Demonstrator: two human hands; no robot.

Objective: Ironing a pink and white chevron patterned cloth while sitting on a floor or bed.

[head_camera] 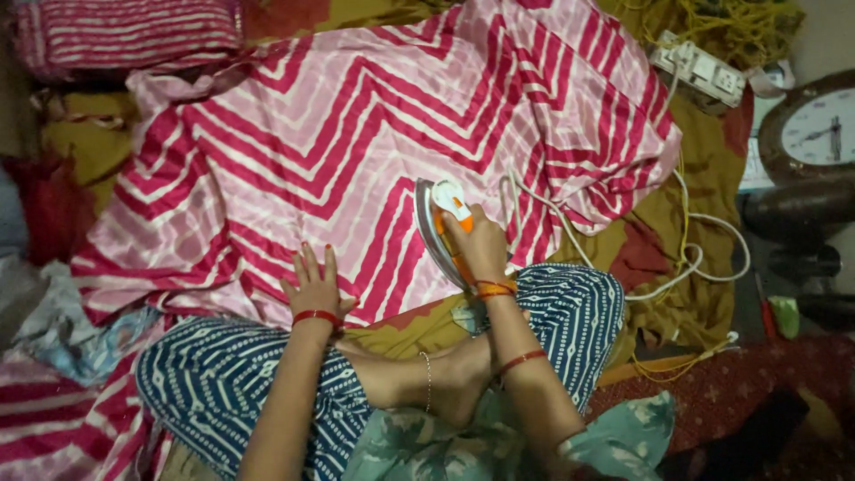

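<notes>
On zigzag cloth (pixel 356 125) — right hand (pixel 481 245) grip closed around iron (pixel 441 227); left hand (pixel 313 287) flat, open.

The pink zigzag cloth (pixel 338 134) looks smooth and slightly glossy, like satin. The iron (pixel 443 227) has a shiny metal soleplate and a glossy white and orange plastic body.

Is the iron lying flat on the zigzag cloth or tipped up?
Tipped up: the iron stands on edge, soleplate facing sideways, in the right hand over the pink cloth.
</notes>
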